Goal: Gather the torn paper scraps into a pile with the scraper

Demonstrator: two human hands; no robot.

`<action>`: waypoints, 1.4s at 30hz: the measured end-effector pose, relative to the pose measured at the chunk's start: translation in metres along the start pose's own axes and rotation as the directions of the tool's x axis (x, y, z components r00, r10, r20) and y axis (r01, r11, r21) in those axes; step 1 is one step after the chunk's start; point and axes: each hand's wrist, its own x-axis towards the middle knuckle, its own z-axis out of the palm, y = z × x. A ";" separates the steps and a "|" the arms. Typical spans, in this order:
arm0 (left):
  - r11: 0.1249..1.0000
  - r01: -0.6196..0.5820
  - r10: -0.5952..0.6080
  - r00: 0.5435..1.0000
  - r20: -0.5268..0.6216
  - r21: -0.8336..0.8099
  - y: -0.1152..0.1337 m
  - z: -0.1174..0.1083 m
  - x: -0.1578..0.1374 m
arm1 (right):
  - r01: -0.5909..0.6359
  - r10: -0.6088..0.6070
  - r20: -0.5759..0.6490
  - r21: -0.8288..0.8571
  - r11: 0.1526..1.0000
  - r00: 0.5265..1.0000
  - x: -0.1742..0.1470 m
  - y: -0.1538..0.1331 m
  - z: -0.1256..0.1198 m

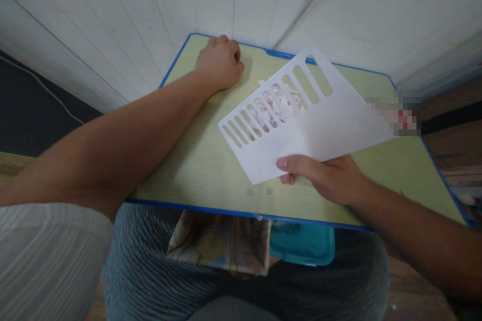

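Note:
My right hand (327,173) pinches the lower edge of a white slotted sheet (324,125), thumb on top and fingers beneath. The sheet is tilted above the table, with a row of rounded slots of growing width along its far left side. Through some slots, crumpled pinkish-white scraps (276,103) show on the tabletop; the rest of them is hidden by the sheet. My left hand (219,61) rests at the far left of the table, knuckles up and fingers curled in. No object shows in it, and the palm side is out of sight.
The pale yellow-green table (211,175) has a blue rim and stands against a white plank wall (256,0). A grey cable (312,0) runs down that wall. Below the near edge are a patterned cloth item (222,248) and a turquoise plastic container (305,246), above my legs.

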 end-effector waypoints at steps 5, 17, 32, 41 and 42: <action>0.998 0.014 -0.014 1.000 0.008 -0.056 0.001 0.000 -0.001 | 0.054 -0.050 0.097 -0.037 0.998 0.994 0.000 -0.001 0.002; 0.998 0.010 -0.010 1.000 0.006 -0.057 -0.001 0.000 0.000 | 0.073 -0.081 0.233 0.041 0.996 0.969 -0.006 -0.001 -0.001; 0.998 0.034 -0.033 0.999 0.034 -0.045 0.004 -0.005 -0.005 | -0.074 0.074 0.078 -0.002 0.997 0.994 0.005 0.005 -0.011; 0.998 0.051 -0.049 0.997 0.054 -0.044 0.005 -0.004 -0.004 | -0.063 0.062 0.252 -0.005 0.998 0.966 0.003 0.001 -0.006; 0.998 0.052 -0.050 0.997 0.051 -0.046 0.004 -0.004 -0.003 | -0.070 0.064 0.240 0.016 0.997 0.969 0.002 0.002 -0.006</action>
